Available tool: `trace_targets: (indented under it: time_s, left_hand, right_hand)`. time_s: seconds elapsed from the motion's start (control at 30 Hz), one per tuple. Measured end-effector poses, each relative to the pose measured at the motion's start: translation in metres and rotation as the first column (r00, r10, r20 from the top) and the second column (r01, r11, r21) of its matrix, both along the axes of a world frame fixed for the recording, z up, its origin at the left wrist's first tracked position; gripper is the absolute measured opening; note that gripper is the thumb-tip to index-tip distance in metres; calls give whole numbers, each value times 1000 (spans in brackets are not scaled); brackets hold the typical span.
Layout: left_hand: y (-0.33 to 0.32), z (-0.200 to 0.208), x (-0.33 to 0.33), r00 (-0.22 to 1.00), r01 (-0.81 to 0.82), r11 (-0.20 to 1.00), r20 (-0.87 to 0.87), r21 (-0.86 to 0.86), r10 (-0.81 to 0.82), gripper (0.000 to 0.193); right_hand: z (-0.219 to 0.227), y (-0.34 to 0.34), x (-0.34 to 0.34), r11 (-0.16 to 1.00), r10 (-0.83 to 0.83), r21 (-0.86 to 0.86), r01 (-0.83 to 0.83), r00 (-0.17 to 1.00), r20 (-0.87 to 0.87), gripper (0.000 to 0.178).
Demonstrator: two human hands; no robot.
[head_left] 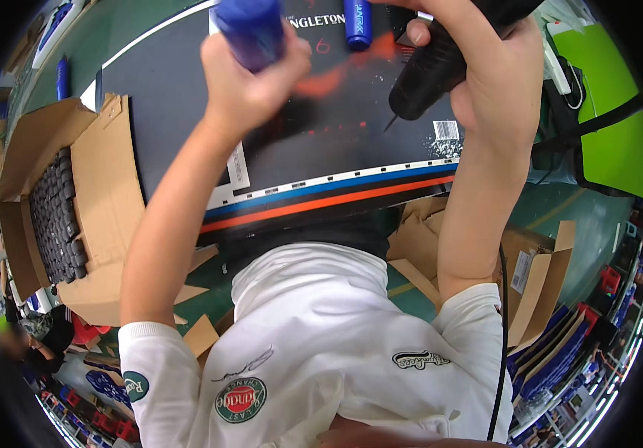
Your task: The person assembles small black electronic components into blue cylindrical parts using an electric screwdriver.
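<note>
Over a dark, striped mat [176, 97], the left hand [248, 95] is curled round a blue cylinder [250, 33], the right hand [502, 71] round a black power tool [424, 84]; between them is a second blue tube [359, 28], farther left an open carton [108, 187].

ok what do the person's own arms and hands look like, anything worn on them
The left hand and right hand show no gloves or watch. The forearms are bare below short white sleeves. The left sleeve carries a round green patch; a thin black cord runs by the right sleeve.
</note>
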State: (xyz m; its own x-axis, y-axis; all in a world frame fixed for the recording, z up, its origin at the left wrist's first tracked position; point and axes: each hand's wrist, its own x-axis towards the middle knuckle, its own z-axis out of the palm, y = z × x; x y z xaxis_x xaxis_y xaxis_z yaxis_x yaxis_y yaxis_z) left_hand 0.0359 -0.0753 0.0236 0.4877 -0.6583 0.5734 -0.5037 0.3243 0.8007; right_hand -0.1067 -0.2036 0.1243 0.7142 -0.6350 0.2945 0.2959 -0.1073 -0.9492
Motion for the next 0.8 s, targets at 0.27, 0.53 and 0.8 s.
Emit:
trace_targets:
  time_s: [0.27,0.53,0.8]
  left_hand:
    - [-1,5,6,970,-34,999,-242,-2,32,6]
    - [24,5,57,333,145,905,-841,-400,-426,16]
    - [30,50,57,178,425,646,-642,-634,-746,13]
  right_hand:
    - [-16,-12,-12,986,21,164,-36,995,95,47]
    - [-89,-28,-63,719,149,529,-450,844,516,45]
    - [-139,-22,-66,491,79,714,-500,841,535,42]
